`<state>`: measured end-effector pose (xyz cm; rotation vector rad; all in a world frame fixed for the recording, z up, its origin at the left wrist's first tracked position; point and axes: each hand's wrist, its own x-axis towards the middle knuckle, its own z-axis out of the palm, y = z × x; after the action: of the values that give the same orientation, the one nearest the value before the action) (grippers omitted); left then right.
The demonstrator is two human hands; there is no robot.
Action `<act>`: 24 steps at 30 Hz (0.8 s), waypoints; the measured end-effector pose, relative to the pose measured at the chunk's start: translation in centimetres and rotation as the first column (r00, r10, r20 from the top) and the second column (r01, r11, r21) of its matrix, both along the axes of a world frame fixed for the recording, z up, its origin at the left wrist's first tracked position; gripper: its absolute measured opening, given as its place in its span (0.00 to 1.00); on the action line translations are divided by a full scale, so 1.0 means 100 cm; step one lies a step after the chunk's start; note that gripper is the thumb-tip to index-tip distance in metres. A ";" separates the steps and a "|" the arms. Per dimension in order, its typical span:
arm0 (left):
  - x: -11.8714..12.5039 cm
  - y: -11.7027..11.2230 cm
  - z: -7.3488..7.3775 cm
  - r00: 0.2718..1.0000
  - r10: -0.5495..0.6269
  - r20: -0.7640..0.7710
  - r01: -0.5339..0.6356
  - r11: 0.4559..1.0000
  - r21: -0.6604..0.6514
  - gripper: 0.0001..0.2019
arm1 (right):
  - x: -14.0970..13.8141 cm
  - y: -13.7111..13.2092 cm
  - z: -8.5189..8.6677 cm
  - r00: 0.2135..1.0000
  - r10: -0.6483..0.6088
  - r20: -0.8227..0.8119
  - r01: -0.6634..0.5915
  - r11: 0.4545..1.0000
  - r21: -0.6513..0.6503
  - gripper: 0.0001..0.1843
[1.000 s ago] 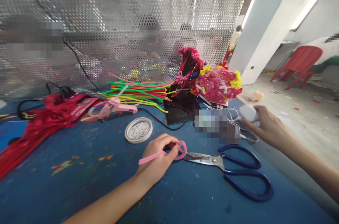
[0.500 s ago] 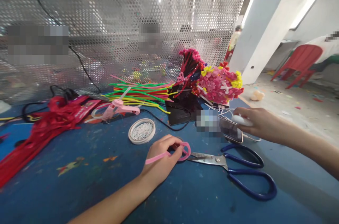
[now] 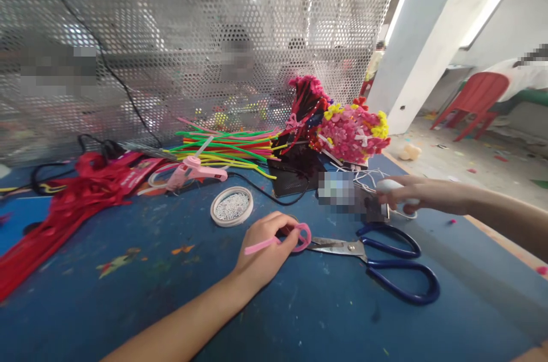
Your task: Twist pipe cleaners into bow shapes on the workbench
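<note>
My left hand (image 3: pixel 269 239) is closed in a pinch on a pink pipe cleaner (image 3: pixel 305 236). One end of it is bent into a loop beyond my fingertips, and the straight tail lies across the back of the hand. Close to the loop, scissors (image 3: pixel 342 246) with dark blue handles lie with their tips toward it. My right hand (image 3: pixel 413 193) has its fingers round a smooth white rounded object (image 3: pixel 389 185), whose kind I cannot make out. Beneath it is a phone (image 3: pixel 371 205), partly covered and blurred.
A round dish of small white beads (image 3: pixel 232 206) stands beyond my left hand. Behind it are a pink glue gun (image 3: pixel 194 171), a pile of coloured pipe cleaners (image 3: pixel 231 145) and pink flowers (image 3: pixel 349 133). Red ribbon (image 3: pixel 81 196) lies left. A perforated metal panel (image 3: pixel 192 36) borders the table.
My right hand has shifted slightly with the white object and turned flatter over the phone. My left hand keeps its pinch on the looped pipe cleaner. The view has turned slightly.
</note>
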<state>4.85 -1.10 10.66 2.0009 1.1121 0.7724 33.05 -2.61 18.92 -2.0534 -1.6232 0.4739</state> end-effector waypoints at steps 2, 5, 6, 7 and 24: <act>-0.001 0.000 -0.001 1.000 -0.006 0.001 0.006 1.000 -0.004 0.07 | -0.002 0.005 -0.002 0.999 -0.003 -0.050 0.000 0.999 -0.054 0.10; -0.002 0.000 -0.002 1.000 -0.007 0.001 0.007 1.000 -0.013 0.07 | 0.001 0.013 -0.007 0.991 -0.006 -0.130 -0.013 0.990 -0.140 0.12; -0.002 0.000 -0.002 1.000 -0.007 0.002 0.007 1.000 -0.015 0.07 | 0.002 0.016 -0.008 0.986 0.003 -0.168 -0.033 0.984 -0.175 0.13; -0.002 0.000 -0.002 1.000 -0.008 0.003 0.008 1.000 -0.016 0.07 | 0.004 0.018 -0.010 0.978 0.011 -0.207 -0.055 0.977 -0.206 0.15; -0.001 0.002 -0.004 0.999 -0.041 0.026 0.040 0.999 0.011 0.07 | -0.060 0.106 -0.036 0.873 0.214 0.439 -0.235 0.972 -0.008 0.16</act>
<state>4.70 -0.92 10.28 2.0104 1.0516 0.7824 27.09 7.98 15.27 -2.0454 -2.1275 0.0408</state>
